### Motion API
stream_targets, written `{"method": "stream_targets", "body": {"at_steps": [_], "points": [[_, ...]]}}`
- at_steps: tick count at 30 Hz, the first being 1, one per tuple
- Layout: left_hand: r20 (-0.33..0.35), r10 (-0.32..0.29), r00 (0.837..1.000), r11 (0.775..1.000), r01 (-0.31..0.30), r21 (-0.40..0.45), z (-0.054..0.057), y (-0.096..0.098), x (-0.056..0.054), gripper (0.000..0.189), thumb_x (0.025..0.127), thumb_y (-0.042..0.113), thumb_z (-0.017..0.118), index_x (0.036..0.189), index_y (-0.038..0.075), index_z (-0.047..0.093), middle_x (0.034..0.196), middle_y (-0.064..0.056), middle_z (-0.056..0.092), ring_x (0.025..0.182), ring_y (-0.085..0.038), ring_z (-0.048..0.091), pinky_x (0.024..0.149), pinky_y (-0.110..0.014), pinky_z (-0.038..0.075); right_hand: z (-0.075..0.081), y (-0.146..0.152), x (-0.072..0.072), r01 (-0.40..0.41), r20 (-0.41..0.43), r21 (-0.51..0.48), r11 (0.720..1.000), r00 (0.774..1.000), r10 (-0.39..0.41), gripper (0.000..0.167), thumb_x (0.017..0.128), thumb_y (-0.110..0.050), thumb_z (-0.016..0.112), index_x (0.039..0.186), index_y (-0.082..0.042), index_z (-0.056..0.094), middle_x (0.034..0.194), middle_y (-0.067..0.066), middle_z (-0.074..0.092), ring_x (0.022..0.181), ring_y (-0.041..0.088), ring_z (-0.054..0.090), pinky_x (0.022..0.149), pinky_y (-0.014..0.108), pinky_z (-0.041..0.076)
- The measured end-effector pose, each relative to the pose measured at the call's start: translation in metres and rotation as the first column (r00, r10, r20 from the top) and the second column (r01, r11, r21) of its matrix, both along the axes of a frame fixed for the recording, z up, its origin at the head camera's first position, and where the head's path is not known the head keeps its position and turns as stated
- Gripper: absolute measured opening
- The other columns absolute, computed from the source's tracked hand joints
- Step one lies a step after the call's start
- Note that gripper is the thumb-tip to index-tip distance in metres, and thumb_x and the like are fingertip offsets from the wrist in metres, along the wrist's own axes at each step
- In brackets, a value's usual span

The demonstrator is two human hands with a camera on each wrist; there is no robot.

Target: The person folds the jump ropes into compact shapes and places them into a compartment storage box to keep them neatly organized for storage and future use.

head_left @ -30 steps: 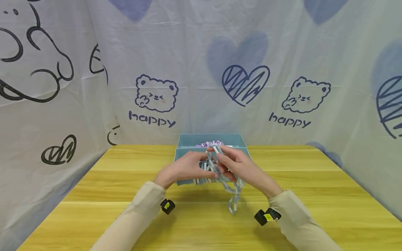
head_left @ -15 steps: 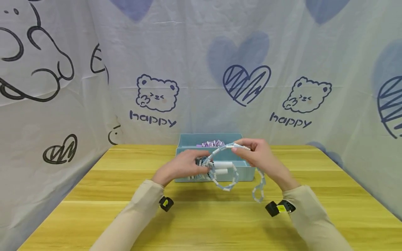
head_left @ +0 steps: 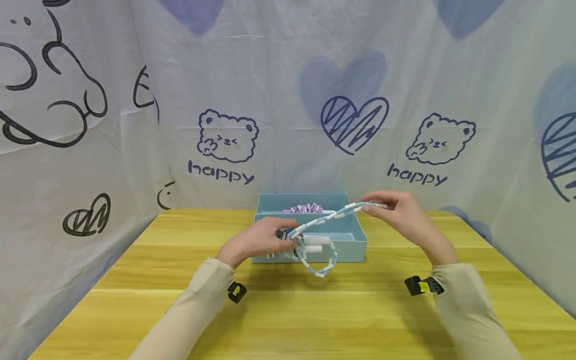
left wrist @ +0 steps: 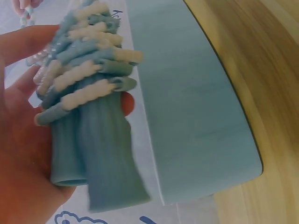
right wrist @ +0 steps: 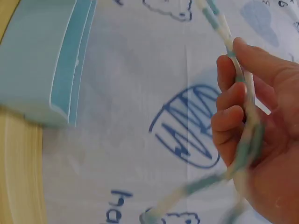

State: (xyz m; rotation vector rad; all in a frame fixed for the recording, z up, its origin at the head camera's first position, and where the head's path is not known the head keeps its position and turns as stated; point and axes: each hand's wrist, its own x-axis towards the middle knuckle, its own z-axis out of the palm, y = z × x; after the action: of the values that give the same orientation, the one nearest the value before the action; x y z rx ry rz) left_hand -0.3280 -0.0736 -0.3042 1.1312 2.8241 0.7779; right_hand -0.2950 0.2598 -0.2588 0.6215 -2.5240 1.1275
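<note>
A blue-and-white beaded jump rope (head_left: 339,213) runs between the two hands. My left hand (head_left: 261,239) grips its bundled handles, with beaded coils wound round them. In the left wrist view the ribbed blue handle ends (left wrist: 112,149) stick out below the wound beads (left wrist: 88,79). From the left hand, pale handle parts (head_left: 316,241) and a hanging bead loop (head_left: 321,272) extend to the right in the head view. My right hand (head_left: 407,218) pinches a doubled strand, drawn nearly straight; a looser tail (right wrist: 201,184) hangs past its palm in the right wrist view.
A light blue box (head_left: 346,252) stands behind the hands near the table's back edge. Behind its front part is another blue compartment (head_left: 270,201) with purple-and-white beads (head_left: 307,208) in it. A printed curtain (head_left: 288,100) hangs behind the wooden table (head_left: 315,320).
My right hand has moved right and slightly up, drawing the strand from a slack arch to nearly straight. My left hand has shifted slightly left and stays round the handles.
</note>
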Motion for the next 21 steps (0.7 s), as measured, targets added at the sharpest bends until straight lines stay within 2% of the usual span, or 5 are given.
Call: {"method": "stream_targets", "body": {"at_steps": [5, 9, 17, 19, 21], "points": [[0.008, 0.008, 1.0, 0.999, -0.008, 0.04, 0.0, 0.001, 0.001, 0.029, 0.093, 0.042, 0.063, 0.117, 0.025, 0.066, 0.108, 0.007, 0.066, 0.09, -0.012, 0.058, 0.08, -0.037, 0.049, -0.002, 0.013, -0.003, 0.078, -0.022, 0.023, 0.997, 0.997, -0.077, 0.028, 0.093, -0.033, 0.068, 0.112, -0.013, 0.074, 0.104, 0.005, 0.07, 0.08, 0.024, 0.054, 0.064, 0.026, 0.046], [-0.006, 0.002, 1.0, 0.999, -0.002, 0.049, 0.0, 0.002, 0.001, 0.019, 0.092, 0.044, 0.064, 0.104, 0.029, 0.065, 0.094, 0.011, 0.064, 0.078, -0.012, 0.056, 0.071, -0.034, 0.048, -0.002, 0.021, -0.006, 0.133, 0.0, 0.073, 0.988, 0.991, -0.133, 0.034, 0.092, -0.041, 0.068, 0.109, -0.012, 0.074, 0.095, 0.006, 0.068, 0.077, 0.026, 0.051, 0.063, 0.03, 0.044], [-0.02, 0.022, 1.0, 0.999, -0.022, 0.035, 0.0, 0.002, 0.001, 0.04, 0.087, 0.053, 0.066, 0.117, 0.027, 0.068, 0.111, 0.013, 0.066, 0.095, -0.009, 0.06, 0.082, -0.034, 0.05, -0.009, 0.031, -0.012, 0.316, -0.021, 0.229, 0.921, 0.947, -0.32, 0.052, 0.086, -0.062, 0.063, 0.078, -0.012, 0.071, 0.066, 0.001, 0.053, 0.066, 0.021, 0.045, 0.057, 0.033, 0.035], [-0.011, 0.013, 1.0, 0.999, -0.013, 0.034, 0.0, 0.002, 0.002, 0.046, 0.089, 0.054, 0.065, 0.124, 0.024, 0.066, 0.119, 0.01, 0.065, 0.105, -0.01, 0.059, 0.089, -0.036, 0.048, -0.013, 0.033, -0.014, 0.307, -0.027, 0.227, 0.924, 0.951, -0.309, 0.05, 0.089, -0.06, 0.062, 0.08, -0.012, 0.07, 0.067, 0.002, 0.053, 0.066, 0.022, 0.046, 0.057, 0.034, 0.037], [-0.004, 0.003, 1.0, 0.999, -0.003, 0.038, -0.001, 0.002, 0.002, 0.051, 0.091, 0.052, 0.062, 0.131, 0.021, 0.063, 0.127, 0.006, 0.063, 0.112, -0.013, 0.058, 0.095, -0.038, 0.046, -0.015, 0.034, -0.017, 0.286, -0.04, 0.228, 0.931, 0.958, -0.284, 0.046, 0.094, -0.054, 0.058, 0.092, -0.01, 0.071, 0.078, 0.007, 0.062, 0.073, 0.025, 0.053, 0.063, 0.038, 0.044]]}}
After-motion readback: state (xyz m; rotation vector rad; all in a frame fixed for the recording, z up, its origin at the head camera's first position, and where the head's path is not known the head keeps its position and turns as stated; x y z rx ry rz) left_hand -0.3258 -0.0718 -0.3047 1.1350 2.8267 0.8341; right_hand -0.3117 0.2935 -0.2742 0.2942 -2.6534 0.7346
